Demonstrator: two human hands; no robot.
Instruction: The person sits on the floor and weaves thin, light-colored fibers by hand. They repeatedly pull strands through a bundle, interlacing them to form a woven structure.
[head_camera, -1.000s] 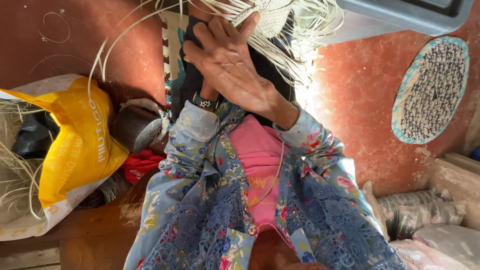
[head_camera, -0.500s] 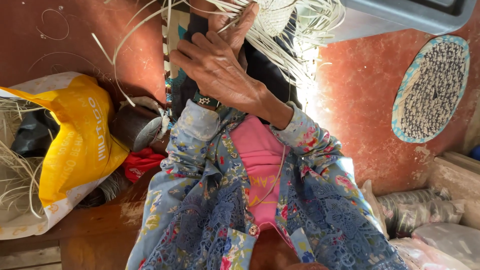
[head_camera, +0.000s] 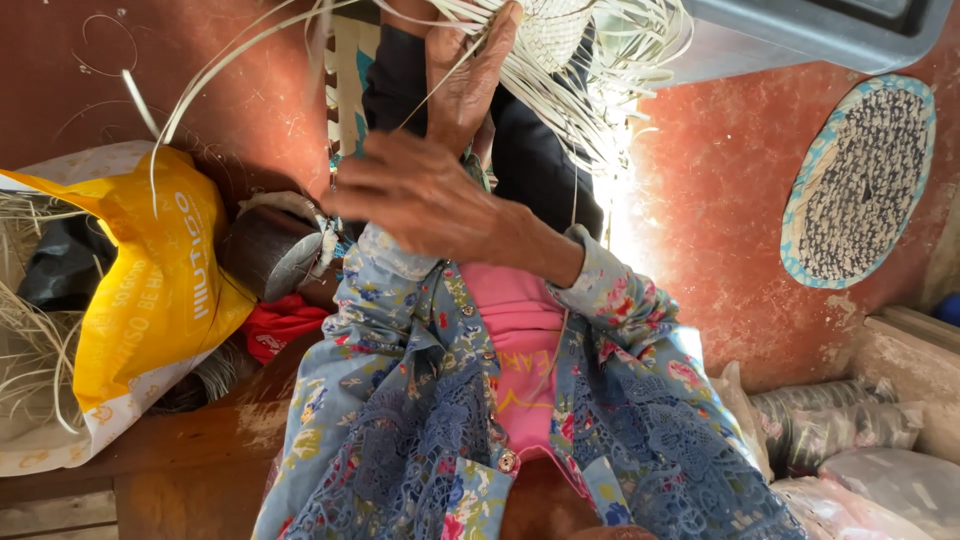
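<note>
Both hands are raised in front of the person's chest, working on a half-woven piece of pale straw. Its woven part (head_camera: 555, 30) sits at the top edge of the view, with loose straw strands (head_camera: 610, 95) fanning out below and to the sides of it. One hand (head_camera: 465, 85) stands upright just below the woven part, its fingers curled around thin strands and pinching them. The other hand (head_camera: 420, 195) lies across in front and below it, palm turned away, fingers stretched out towards the left of the view; it looks open, though whether a strand runs between its fingers cannot be told. From the crossing of the sleeves, the upright hand appears to be the left and the lower one the right. A few long strands arc away to the left across the reddish wall (head_camera: 150, 60).

Below the hands hang the flowered blue sleeves (head_camera: 400, 330) and a pink shirt (head_camera: 515, 340). To the left, on a wooden bench (head_camera: 180, 440), lie a yellow bag (head_camera: 150, 270), a bundle of dry straw (head_camera: 25, 340), a dark round tin (head_camera: 270, 250) and a red cloth (head_camera: 280, 325). On the right, a round woven mat (head_camera: 860, 180) with a blue rim leans against the wall, and clear plastic bags (head_camera: 840, 430) lie below it.
</note>
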